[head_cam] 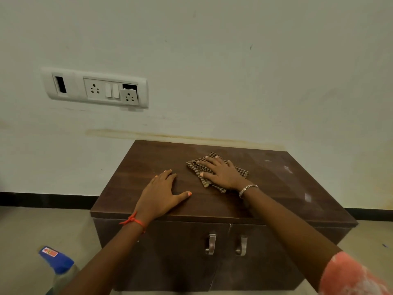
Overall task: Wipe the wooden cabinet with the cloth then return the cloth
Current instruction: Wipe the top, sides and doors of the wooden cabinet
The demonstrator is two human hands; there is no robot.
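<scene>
A low dark wooden cabinet [136, 167] with two doors and metal handles stands against the wall. On its top, right of centre, lies a brown chequered cloth [194, 167]. My right hand [221, 174] lies flat on the cloth, fingers spread, pressing it onto the top. My left hand [163, 192] rests palm down on the bare wood near the front left, fingers apart, holding nothing. Pale dusty marks show on the right part of the top.
A spray bottle with a blue top [57, 262] stands on the floor at the lower left, beside my left forearm. A white switch and socket panel [95, 88] is on the wall above left. Beige floor lies on both sides of the cabinet.
</scene>
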